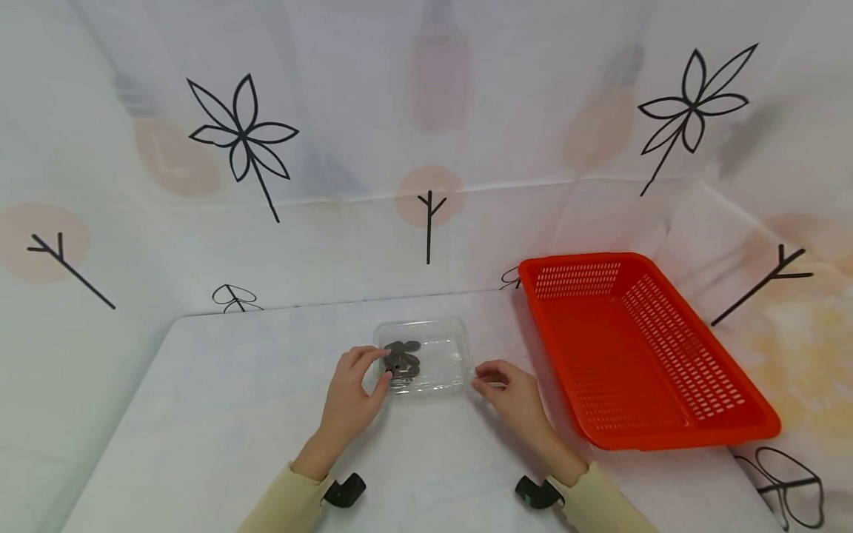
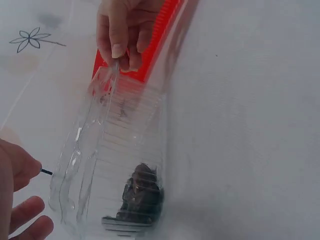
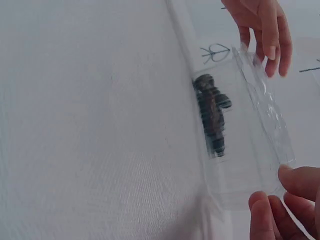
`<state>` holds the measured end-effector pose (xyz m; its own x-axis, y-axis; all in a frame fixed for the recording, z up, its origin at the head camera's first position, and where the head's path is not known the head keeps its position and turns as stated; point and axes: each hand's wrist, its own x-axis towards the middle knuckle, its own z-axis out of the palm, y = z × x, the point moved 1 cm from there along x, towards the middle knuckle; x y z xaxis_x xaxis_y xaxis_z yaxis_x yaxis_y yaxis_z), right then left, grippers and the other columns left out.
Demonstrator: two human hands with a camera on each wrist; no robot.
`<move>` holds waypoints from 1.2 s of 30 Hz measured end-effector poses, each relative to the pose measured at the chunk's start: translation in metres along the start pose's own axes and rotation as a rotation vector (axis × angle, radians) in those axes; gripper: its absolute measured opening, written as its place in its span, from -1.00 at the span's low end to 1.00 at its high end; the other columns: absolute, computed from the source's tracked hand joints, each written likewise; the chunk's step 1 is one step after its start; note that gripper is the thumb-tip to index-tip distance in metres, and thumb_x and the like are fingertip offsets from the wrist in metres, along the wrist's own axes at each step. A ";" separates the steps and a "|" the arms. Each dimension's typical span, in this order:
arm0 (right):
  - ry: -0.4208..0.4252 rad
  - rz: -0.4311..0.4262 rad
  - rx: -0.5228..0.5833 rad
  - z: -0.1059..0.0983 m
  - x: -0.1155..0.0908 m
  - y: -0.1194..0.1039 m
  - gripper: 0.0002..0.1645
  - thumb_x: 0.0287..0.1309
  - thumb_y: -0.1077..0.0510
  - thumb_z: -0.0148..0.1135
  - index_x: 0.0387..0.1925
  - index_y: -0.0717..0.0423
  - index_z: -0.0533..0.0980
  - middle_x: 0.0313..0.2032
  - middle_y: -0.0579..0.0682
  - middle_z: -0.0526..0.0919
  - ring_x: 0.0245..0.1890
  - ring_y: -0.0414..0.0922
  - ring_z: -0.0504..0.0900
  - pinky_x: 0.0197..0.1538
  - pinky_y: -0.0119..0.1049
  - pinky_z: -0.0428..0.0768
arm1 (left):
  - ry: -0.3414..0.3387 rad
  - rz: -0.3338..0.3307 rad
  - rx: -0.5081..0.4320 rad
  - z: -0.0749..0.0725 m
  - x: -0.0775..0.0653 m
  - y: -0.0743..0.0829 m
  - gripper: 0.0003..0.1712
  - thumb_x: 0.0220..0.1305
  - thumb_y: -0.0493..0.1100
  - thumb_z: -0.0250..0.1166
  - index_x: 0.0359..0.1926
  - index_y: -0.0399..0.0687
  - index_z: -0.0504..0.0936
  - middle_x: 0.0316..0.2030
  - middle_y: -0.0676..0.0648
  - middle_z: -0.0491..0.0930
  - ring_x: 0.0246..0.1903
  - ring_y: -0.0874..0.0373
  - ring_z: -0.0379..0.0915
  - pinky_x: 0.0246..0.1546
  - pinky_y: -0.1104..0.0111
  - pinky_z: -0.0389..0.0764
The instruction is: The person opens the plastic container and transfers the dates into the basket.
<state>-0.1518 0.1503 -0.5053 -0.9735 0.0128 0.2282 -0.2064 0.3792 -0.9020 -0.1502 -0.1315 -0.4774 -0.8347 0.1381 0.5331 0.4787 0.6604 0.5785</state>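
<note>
A clear plastic container (image 1: 443, 355) lies on the white-covered table, with several dark, oval, pebble-like pieces (image 1: 403, 361) heaped at its left end. Thumb and fingers of my right hand (image 1: 512, 392) pinch the rim at the container's right end. At the opposite end is my left hand (image 1: 353, 392), its thumb and forefinger spread apart beside the left rim. Seen from the left wrist, the fingers (image 2: 27, 212) of that hand are loosely extended next to the container wall. The dark pieces (image 3: 212, 115) show through the ribbed side in the right wrist view.
A large red plastic basket (image 1: 620, 355) with slotted sides stands to the right, close to my right hand. Behind the table hangs a white cloth (image 1: 360, 252) printed with black plant drawings.
</note>
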 end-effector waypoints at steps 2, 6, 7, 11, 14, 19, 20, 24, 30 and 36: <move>-0.006 0.091 0.075 0.001 0.000 0.000 -0.75 -0.01 0.37 0.51 -0.24 0.21 0.65 -0.34 0.04 0.72 -0.35 -0.16 0.71 -0.29 -0.37 0.65 | -0.034 0.068 0.004 0.004 0.007 0.006 -0.66 0.19 -0.23 0.43 0.01 -0.07 0.68 -0.01 -0.04 0.55 0.01 0.02 0.43 -0.02 0.10 0.51; -0.029 0.237 0.252 0.005 0.000 0.000 -0.74 0.07 0.40 0.43 -0.18 0.35 0.58 -0.33 0.13 0.70 -0.37 -0.11 0.69 -0.29 -0.34 0.66 | -0.100 0.174 0.019 0.012 0.020 0.016 -0.65 0.18 -0.18 0.45 0.01 -0.04 0.69 0.08 -0.08 0.57 0.07 0.00 0.46 0.04 0.10 0.50; -0.031 0.272 0.295 0.006 0.001 0.000 -0.73 0.08 0.41 0.41 -0.17 0.38 0.56 -0.34 0.14 0.69 -0.37 -0.11 0.69 -0.28 -0.34 0.66 | -0.114 0.198 0.020 0.014 0.023 0.018 -0.64 0.16 -0.18 0.46 0.01 -0.05 0.70 0.10 -0.10 0.57 0.09 -0.01 0.47 0.05 0.09 0.49; -0.039 0.387 0.404 0.009 0.001 0.002 -0.69 0.12 0.39 0.39 -0.12 0.40 0.50 -0.35 0.10 0.68 -0.33 -0.08 0.70 -0.19 -0.33 0.66 | -0.196 0.286 0.071 0.025 0.035 0.025 -0.57 0.13 -0.11 0.49 0.05 -0.05 0.70 0.19 -0.14 0.54 0.17 -0.04 0.45 0.14 0.07 0.45; -0.056 0.425 0.439 0.008 0.000 0.004 -0.66 0.15 0.36 0.38 -0.07 0.37 0.48 -0.32 0.08 0.69 -0.28 -0.05 0.71 -0.14 -0.31 0.66 | -0.271 0.329 0.152 0.034 0.043 0.031 -0.50 0.12 -0.02 0.49 0.10 0.02 0.68 0.24 -0.11 0.50 0.23 -0.02 0.41 0.20 0.08 0.40; -0.085 0.425 0.485 0.005 0.000 0.008 -0.64 0.18 0.38 0.35 -0.02 0.39 0.45 -0.29 0.08 0.70 -0.25 -0.03 0.71 -0.11 -0.25 0.66 | -0.402 0.335 0.273 0.048 0.051 0.044 -0.43 0.12 0.10 0.49 0.17 0.14 0.64 0.32 -0.03 0.43 0.33 0.04 0.29 0.29 0.11 0.30; -0.087 0.423 0.494 0.005 0.000 0.008 -0.63 0.18 0.39 0.35 -0.02 0.40 0.44 -0.29 0.08 0.70 -0.26 -0.03 0.71 -0.11 -0.24 0.66 | -0.428 0.331 0.288 0.050 0.052 0.047 -0.42 0.12 0.11 0.48 0.18 0.15 0.63 0.34 -0.02 0.41 0.34 0.05 0.27 0.31 0.12 0.27; -0.102 0.420 0.507 0.004 0.000 0.008 -0.64 0.19 0.42 0.31 -0.01 0.42 0.42 -0.27 0.09 0.70 -0.25 -0.06 0.71 -0.10 -0.23 0.66 | -0.503 0.341 0.355 0.059 0.055 0.054 -0.43 0.14 0.14 0.47 0.19 0.21 0.63 0.36 0.01 0.38 0.36 0.05 0.25 0.32 0.14 0.25; -0.114 0.406 0.504 0.004 0.000 0.007 -0.65 0.21 0.42 0.30 -0.01 0.42 0.42 -0.23 0.12 0.71 -0.23 -0.05 0.72 -0.08 -0.23 0.65 | -0.551 0.328 0.379 0.066 0.055 0.057 -0.55 0.23 0.10 0.42 0.14 0.26 0.67 0.36 0.02 0.38 0.38 0.05 0.21 0.28 0.19 0.34; -0.090 0.404 0.499 0.006 0.002 0.008 -0.67 0.17 0.41 0.35 -0.07 0.41 0.44 -0.29 0.08 0.71 -0.28 -0.05 0.71 -0.13 -0.25 0.67 | -0.538 0.317 0.333 0.065 0.055 0.057 -0.60 0.22 0.05 0.44 0.10 0.26 0.71 0.33 0.04 0.42 0.37 0.06 0.23 0.17 0.22 0.47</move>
<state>-0.1562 0.1482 -0.5145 -0.9840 -0.0212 -0.1768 0.1781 -0.1151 -0.9773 -0.1868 -0.0379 -0.4551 -0.7286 0.6501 0.2157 0.6841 0.7068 0.1804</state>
